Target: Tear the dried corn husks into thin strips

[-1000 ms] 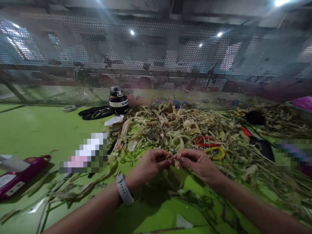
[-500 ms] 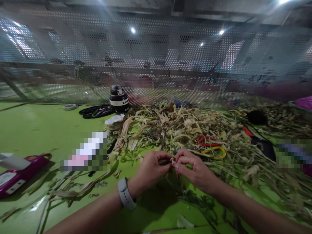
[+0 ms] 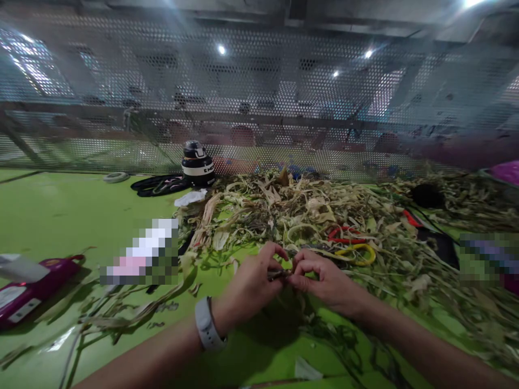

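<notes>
My left hand (image 3: 255,278), with a white band (image 3: 208,324) at its wrist, is closed on a thin brownish strip of dried plant (image 3: 279,274). Its index finger arches up off the strip. My right hand (image 3: 320,278) pinches the other end between thumb and fingers, so the fingertips of both hands nearly meet. Much of the strip is hidden by the fingers. Just behind the hands spreads a heap of dry, pale leaf strips (image 3: 316,205). Red handles (image 3: 344,235) and a yellow loop handle (image 3: 367,254) poke out of it beyond my right hand.
A black and white bottle (image 3: 198,166) stands at the back beside a black coil (image 3: 160,185) and a white crumpled piece (image 3: 190,198). On the left lies a magenta power strip (image 3: 36,289). A perforated screen (image 3: 259,108) rises behind the green tabletop (image 3: 81,210).
My left index finger has lifted away from the strip, opening a gap above it. My right hand stays pinched, with its fingers slightly shifted.
</notes>
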Motion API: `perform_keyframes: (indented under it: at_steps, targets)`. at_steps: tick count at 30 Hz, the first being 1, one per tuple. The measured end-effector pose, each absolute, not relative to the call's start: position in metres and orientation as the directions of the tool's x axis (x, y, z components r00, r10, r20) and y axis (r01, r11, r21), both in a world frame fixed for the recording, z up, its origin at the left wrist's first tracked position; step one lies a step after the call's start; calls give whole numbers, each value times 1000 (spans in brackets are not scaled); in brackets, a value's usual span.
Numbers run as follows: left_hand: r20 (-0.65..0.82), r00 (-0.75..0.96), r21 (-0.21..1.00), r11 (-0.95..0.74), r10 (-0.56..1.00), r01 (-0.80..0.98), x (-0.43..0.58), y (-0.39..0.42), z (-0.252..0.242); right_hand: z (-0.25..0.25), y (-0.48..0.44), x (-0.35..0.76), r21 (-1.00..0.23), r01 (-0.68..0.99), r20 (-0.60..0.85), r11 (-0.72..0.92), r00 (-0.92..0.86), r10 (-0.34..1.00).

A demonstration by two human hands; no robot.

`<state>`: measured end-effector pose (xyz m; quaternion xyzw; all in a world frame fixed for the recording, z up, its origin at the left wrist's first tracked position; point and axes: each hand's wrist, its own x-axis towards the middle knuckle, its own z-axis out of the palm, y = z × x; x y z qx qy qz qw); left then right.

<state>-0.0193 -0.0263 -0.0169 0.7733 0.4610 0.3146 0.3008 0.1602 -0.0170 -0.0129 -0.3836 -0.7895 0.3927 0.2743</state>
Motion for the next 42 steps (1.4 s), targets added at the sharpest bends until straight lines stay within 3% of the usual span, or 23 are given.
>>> perform_keyframes:
  at_steps: [14, 19, 23, 31, 42]
  targets:
    - [173, 358, 826, -334, 917, 454, -17, -29, -18, -12, -21, 159, -761, 459, 283, 459, -401, 871]
    - [13, 389, 953, -130, 921, 274, -17, -25, -19, -8, -18, 160, -858, 359, 190, 368, -443, 876]
    - [-79, 380, 978, -3, 922, 209, -18, -22, -17, -1, -20, 159, -881, 364, 122, 302, -442, 889]
    - [67, 345, 904, -203, 936, 376, -20, -23, -20, -8, -22, 158, -850, 383, 195, 363, -411, 890]
    - [44, 335, 916, -171, 941, 362, -21, -21, -15, -10, -18, 158, -883, 339, 165, 326, -426, 889]
